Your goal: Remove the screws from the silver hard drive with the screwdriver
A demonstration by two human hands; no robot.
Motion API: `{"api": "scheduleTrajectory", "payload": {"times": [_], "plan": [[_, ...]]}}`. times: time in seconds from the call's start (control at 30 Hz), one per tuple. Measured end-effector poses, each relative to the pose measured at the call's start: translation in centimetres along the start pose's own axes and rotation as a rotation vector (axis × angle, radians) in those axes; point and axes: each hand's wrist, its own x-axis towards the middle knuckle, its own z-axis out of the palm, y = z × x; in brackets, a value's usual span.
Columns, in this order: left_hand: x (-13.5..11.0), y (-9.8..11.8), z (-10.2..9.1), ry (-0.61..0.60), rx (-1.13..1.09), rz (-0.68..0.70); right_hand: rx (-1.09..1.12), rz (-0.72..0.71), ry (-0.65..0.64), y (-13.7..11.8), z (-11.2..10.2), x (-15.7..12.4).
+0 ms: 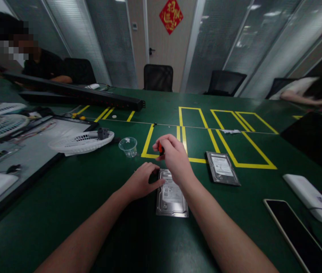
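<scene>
A person bends to close work at a green table (64, 201), both bare hands gathered over a hard drive (174, 204) that lies label up directly in front of them. The right hand (175, 152) curls its fingers tightly around an orange-and-black tool (161, 148) above the drive's far end; the tool's tip is hidden. The left hand (141, 181) reaches in from the side, thumb resting on the label and fingers arched well apart from it near the far left corner; whether those fingertips press on the metal cannot be told. A second hard drive (223, 168) lies to the right, near yellow tape (253, 165) laid out in rectangles. A clear plastic cup (128, 146) stands beyond the left hand, beside a white grille (78, 144), while a phone (297, 233) lies at near right. Co-workers sit at far left (45, 66) and far right (300, 91).
</scene>
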Motion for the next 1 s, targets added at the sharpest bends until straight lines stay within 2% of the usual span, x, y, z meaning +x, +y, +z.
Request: {"api": "scheduleTrajectory", "payload": {"times": [0.17,0.63,0.83,1.0], "plan": [[0.02,0.06,-0.03,-0.006,-0.002,-0.015,-0.030,-0.004,0.024,-0.01,-0.12,0.04],[0.10,0.31,-0.24,-0.028,-0.006,-0.025,-0.010,-0.019,-0.022,0.21,0.01,0.00],[0.00,0.02,0.01,-0.019,-0.004,-0.010,-0.100,-0.096,-0.021,0.74,-0.21,0.04],[0.10,-0.01,0.02,-0.012,-0.001,-0.008,-0.104,-0.096,-0.020,0.96,-0.29,0.16]]}}
